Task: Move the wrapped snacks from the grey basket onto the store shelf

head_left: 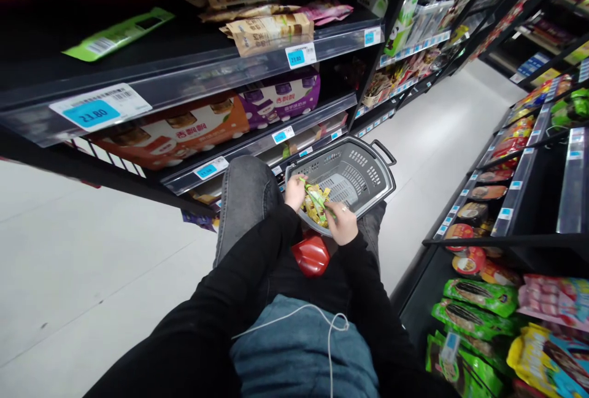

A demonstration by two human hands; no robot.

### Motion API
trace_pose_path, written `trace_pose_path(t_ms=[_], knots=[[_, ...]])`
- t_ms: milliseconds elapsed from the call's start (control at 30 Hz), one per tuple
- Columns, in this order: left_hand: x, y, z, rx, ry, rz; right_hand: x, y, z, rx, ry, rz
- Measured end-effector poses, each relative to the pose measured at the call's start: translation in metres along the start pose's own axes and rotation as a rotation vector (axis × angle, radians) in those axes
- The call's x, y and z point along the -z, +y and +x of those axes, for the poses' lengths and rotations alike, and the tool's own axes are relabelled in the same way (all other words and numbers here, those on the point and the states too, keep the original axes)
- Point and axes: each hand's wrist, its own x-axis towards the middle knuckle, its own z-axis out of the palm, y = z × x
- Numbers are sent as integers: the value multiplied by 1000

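Note:
Between my left hand (pixel 294 193) and my right hand (pixel 342 224) stretches a thin green-edged packet (pixel 315 195), one end pinched in each hand. Its exact kind is too small to make out. Under it, small yellow-gold wrapped pieces (pixel 309 216) show at the near end of a grey plastic shopping basket (pixel 343 180); whether they lie loose or belong to the packet I cannot tell. The basket sits in front of my knees with its far handle (pixel 383 153) folded outward. A shiny red object (pixel 311 255) is below the basket's near rim, partly hidden.
On the left, a black shelf carries a green packet (pixel 117 35), beige snack bags (pixel 271 31) and boxed cup drinks (pixel 197 125). The right shelf holds green bags (pixel 478 318) and round tubs (pixel 469 260). A pale floor aisle (pixel 427 140) runs between them.

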Motion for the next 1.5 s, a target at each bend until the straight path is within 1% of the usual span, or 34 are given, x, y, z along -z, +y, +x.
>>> trace_pose_path(t_ms=[33, 100, 200, 267, 367, 433, 500, 533, 600, 667, 767, 833, 967, 1100, 1167, 1233, 1367, 1433, 1500], knots=[[1, 2, 0, -9, -15, -21, -3, -4, -2, 6, -14, -19], [2, 5, -1, -18, -55, -73, -10, -12, -7, -14, 2, -41], [3, 9, -4, -58, -94, -141, -16, -22, -9, -86, 104, -4], [5, 12, -5, -108, -94, -166, -18, -25, -8, -167, 197, 70], [9, 21, -7, -143, -126, -182, -21, -18, -8, -369, 330, 249], [12, 28, -9, -92, -208, -169, -21, -8, -8, -524, 391, 425], [15, 34, -12, 27, -295, -148, -18, 2, -8, -634, 437, 608], [17, 35, -12, 99, -332, -147, -16, 6, -8, -664, 462, 682], [19, 36, -13, 239, -405, -173, -10, 13, -7, -686, 509, 780], [20, 35, -12, 337, -498, -213, -5, 18, -5, -684, 545, 836], [22, 33, -11, 383, -639, -217, 1, 24, -4, -687, 588, 903], [23, 32, -11, 404, -696, -159, 3, 29, -3, -698, 634, 930], [23, 31, -15, 492, -787, -18, 10, 39, -3, -734, 725, 949], [21, 27, -17, 533, -805, -26, 16, 44, -4, -764, 700, 946], [20, 26, -18, 527, -810, -20, 17, 44, -5, -779, 690, 938], [19, 26, -20, 484, -814, 5, 16, 45, -6, -796, 696, 930], [16, 30, -26, 349, -806, 41, 13, 52, -7, -844, 716, 949], [14, 32, -28, 329, -803, 43, 12, 56, -7, -870, 720, 982], [13, 34, -30, 343, -784, 45, 11, 59, -8, -890, 721, 1009]])
